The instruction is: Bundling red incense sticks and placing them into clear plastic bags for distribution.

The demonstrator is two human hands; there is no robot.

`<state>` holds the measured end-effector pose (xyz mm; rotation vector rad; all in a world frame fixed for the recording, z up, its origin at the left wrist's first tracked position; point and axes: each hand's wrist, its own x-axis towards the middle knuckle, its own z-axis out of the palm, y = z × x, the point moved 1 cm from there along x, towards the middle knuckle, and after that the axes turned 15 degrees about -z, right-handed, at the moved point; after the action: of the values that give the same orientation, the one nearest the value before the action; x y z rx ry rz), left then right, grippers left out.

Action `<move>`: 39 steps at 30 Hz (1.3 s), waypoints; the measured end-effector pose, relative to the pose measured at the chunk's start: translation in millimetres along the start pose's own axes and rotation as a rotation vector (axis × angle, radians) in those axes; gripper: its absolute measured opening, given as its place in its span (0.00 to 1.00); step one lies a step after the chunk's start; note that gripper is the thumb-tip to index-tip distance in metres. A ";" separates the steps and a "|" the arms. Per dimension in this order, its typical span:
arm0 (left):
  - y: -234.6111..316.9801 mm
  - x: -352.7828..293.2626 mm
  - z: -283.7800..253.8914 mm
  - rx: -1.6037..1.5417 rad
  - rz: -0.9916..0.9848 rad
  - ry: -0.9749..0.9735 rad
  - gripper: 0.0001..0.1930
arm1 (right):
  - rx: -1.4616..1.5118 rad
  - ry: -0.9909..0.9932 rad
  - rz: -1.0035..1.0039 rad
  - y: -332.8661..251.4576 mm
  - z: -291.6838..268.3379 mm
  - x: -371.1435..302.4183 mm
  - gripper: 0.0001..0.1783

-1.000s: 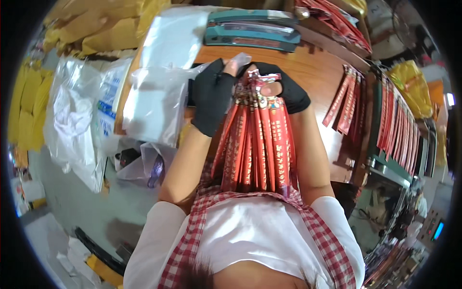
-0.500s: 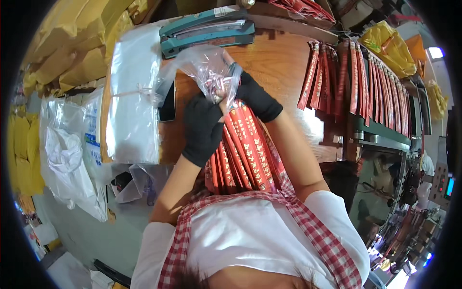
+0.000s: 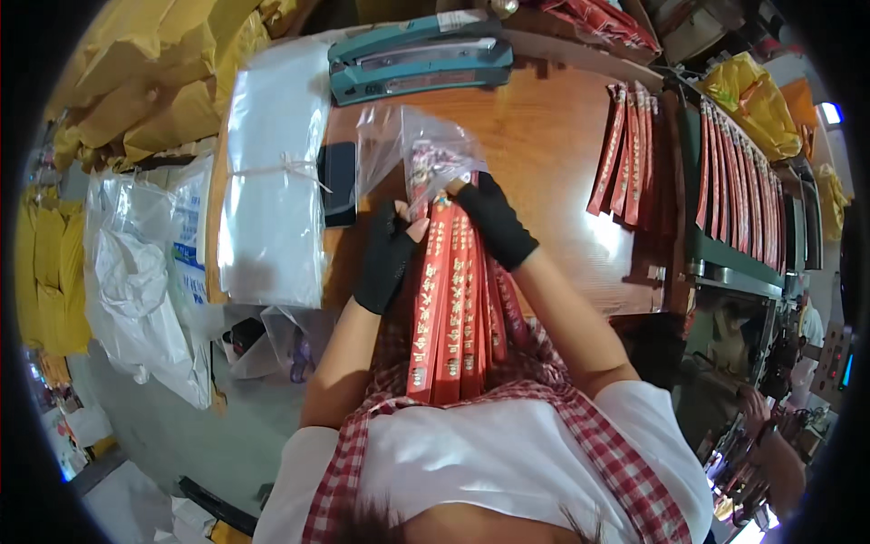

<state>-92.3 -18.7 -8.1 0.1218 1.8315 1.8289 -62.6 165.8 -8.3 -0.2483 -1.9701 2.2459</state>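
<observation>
My L hand point(image 3: 388, 258) is at the left edge of the red packet bundle point(image 3: 444, 308), centre of frame, thumb tip against the packets; can't tell if that grip is clenched on them, or how much film is caught under it. R hand point(image 3: 498, 222) is across from it, slightly higher, fingertips closed on the rim of the clear bag point(image 3: 381, 150) by the bundle's upper R corner.

Key relation: bundle's long axis runs approx. vertical in frame, top ends up inside the bag, lower ends down at my checked apron point(image 3: 362, 440), bottom centre. Bag covers only the top ends; most of the bundle's length is bare below the rim. R grip is nearer the covered end, L a bit below, so the bundle lies betw. both hands, its bare length running down from them.

Around: worktop point(image 3: 553, 136) behind the bag; dark phone point(image 3: 340, 186) just L of it, beside the tied stack of clear bags point(image 3: 272, 218), left of centre. Teal tool point(image 3: 421, 63) at top centre, type unclear. Loose red packets point(image 3: 625, 154) upper R, w/ a row of more packets point(image 3: 743, 181) beyond, far R.
</observation>
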 end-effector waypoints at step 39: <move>197.3 -111.9 -58.3 0.375 0.586 0.176 0.03 | -0.629 -0.560 -0.773 -222.3 -19.5 -17.5 0.13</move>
<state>-83.2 -104.9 209.5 0.7217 2.4364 1.8716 -41.5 209.9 210.2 1.0043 -2.3837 1.2427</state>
